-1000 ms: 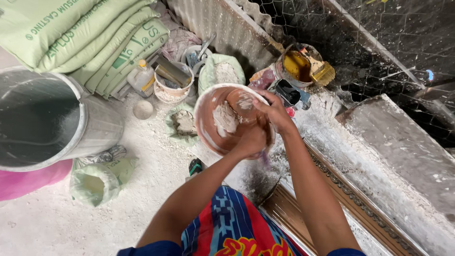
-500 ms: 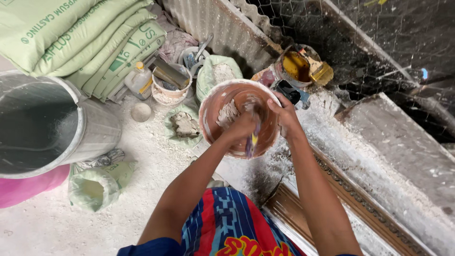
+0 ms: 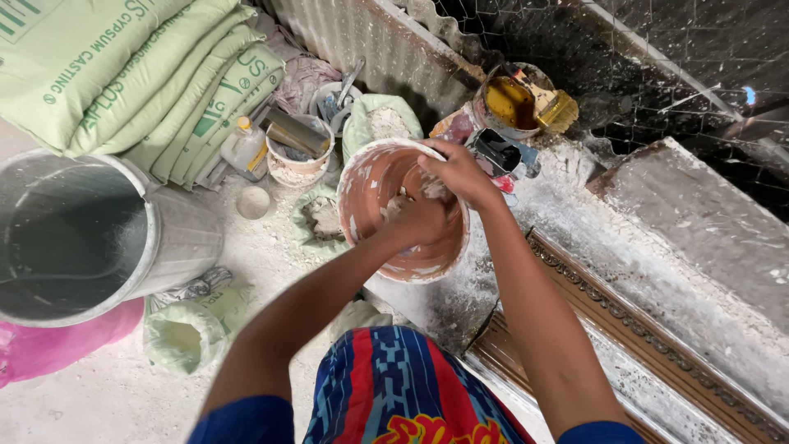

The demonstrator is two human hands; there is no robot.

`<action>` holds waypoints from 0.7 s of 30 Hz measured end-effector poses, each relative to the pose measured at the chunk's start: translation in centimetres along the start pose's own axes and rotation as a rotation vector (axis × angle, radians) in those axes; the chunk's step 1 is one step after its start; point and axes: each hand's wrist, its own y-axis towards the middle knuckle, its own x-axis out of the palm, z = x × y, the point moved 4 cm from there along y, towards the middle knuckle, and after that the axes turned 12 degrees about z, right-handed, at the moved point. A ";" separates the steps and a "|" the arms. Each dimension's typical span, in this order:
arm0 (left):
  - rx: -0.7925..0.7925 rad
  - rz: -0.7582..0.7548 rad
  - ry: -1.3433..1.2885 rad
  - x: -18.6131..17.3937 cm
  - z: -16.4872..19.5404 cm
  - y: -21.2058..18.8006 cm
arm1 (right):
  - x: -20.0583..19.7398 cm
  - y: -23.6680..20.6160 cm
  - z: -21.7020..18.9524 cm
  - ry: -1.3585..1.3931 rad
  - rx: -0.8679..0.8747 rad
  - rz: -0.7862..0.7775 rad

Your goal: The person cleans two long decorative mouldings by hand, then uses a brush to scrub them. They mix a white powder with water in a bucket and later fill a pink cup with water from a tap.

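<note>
While both hands are busy inside it, the orange bowl sits in the middle of the dusty white floor, just in front of the person's knees. It is smeared with white paste on its walls. The left hand is down in the bowl with its fingers curled in, and it is caked in the white stuff; I cannot tell if it grips anything. The right hand comes over the far rim and its fingers are bent down into the bowl too, closed around a lump of the wet white mix.

Just left of the bowl lies a small open bag of white powder. Behind the bowl stands another open green bag of powder. Near that is a small white tub with flat tools in it, and a little plastic bottle beside it. A round white lid lies on the floor close by.

To the right of the bowl stands a tin with yellow liquid and a brush across its top. Big green sacks are piled at the back left. A big grey metal bucket stands at the left, with a pink bag under it. A carved brown frame lies at the right.
</note>
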 end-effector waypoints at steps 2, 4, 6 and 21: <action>0.120 -0.074 0.421 -1.0 0.7 -0.2 | 0.6 0.4 -0.3 0.015 0.049 -0.018; 0.397 0.052 0.670 -2.8 1.1 -0.2 | 1.2 0.9 -0.1 -0.157 0.114 -0.003; 0.583 0.269 0.658 -5.2 0.5 0.1 | 1.8 1.4 -0.5 -0.228 0.045 0.022; -0.073 -0.192 0.227 -7.2 -8.2 -1.2 | 3.9 1.6 -1.4 -0.235 -0.108 0.051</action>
